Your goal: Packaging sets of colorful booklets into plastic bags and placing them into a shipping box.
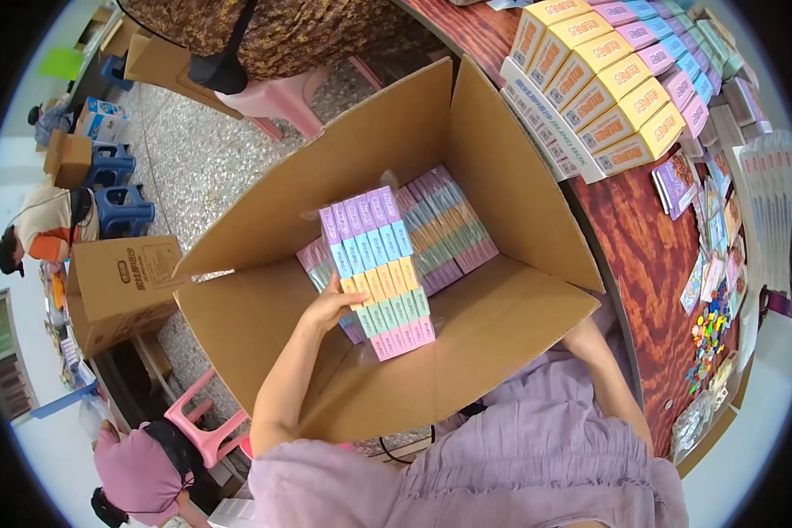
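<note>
A large open cardboard carton (396, 387) stands in front of me with its flaps raised. My left hand (333, 304) grips the left side of a clear-wrapped pack of small boxes (378, 273), thumb across its front. Rows of purple, blue, yellow, green and pink show on this pack, tilted inside the carton. Beneath and beyond it lie more wrapped packs (453, 224) in similar colours. My right hand (585, 339) is at the outer edge of the carton's near right flap; its fingers are hidden behind the cardboard.
To the right, a red wood-patterned table (629, 255) carries yellow display boxes (607, 97), cards (675, 185) and small colourful pieces (708, 343). A pink stool (282, 101) stands beyond the carton. On the left are another carton (123, 282), blue stools (119, 207) and several people.
</note>
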{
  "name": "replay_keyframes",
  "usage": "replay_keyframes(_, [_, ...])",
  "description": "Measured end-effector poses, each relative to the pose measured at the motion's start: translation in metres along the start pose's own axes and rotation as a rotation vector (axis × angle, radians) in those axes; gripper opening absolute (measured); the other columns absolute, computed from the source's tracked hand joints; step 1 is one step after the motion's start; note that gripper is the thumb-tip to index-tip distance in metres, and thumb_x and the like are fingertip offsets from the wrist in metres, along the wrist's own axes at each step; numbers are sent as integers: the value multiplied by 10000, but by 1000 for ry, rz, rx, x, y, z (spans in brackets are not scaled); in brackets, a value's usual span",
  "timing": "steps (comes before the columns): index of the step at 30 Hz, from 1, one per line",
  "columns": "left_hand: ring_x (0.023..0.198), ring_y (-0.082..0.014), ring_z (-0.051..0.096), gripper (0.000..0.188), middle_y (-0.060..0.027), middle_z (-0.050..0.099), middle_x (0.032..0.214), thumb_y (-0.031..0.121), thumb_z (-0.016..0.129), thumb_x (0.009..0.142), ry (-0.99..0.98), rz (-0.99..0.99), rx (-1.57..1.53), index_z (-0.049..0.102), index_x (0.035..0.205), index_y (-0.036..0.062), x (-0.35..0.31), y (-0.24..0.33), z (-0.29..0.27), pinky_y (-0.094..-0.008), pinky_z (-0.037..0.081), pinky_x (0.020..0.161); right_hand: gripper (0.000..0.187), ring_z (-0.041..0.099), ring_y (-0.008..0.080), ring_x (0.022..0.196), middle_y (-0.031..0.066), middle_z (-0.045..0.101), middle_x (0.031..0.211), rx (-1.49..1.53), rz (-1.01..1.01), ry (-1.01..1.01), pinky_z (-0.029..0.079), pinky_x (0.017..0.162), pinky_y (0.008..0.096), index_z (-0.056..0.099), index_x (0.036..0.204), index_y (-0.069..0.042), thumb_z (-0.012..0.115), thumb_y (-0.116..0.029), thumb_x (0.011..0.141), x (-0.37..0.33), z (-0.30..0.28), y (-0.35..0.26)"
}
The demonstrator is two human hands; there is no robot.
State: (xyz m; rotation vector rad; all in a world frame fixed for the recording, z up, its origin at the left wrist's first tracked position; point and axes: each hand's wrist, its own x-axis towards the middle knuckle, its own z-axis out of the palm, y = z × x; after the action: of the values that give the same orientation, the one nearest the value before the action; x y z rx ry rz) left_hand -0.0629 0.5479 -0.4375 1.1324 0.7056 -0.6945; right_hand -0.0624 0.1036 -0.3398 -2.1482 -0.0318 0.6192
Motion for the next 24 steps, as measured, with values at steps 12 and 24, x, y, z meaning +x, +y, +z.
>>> replay_keyframes(12, [1117, -273, 566, 825, -99, 527, 1274, -16, 724, 764, 12, -65, -235, 259, 1426, 146, 148, -118, -77, -426, 532, 819, 282, 596, 287, 980, 179, 641, 1084, -84, 17, 16, 489, 827, 384, 616, 1058, 21, 645, -148, 835, -1, 11, -5])
replay_keyframes(24, [1400, -352, 225, 600, -196, 292, 1486, 335, 615, 856, 455, 661, 1633, 434, 1381, 107, 170, -70, 50, -656, 137, 1084, 265, 605, 299, 951, 179, 647, 1047, -26, 155, -54, 495, 804, 397, 619, 1039, 17, 635, -158, 841, -11, 17, 3])
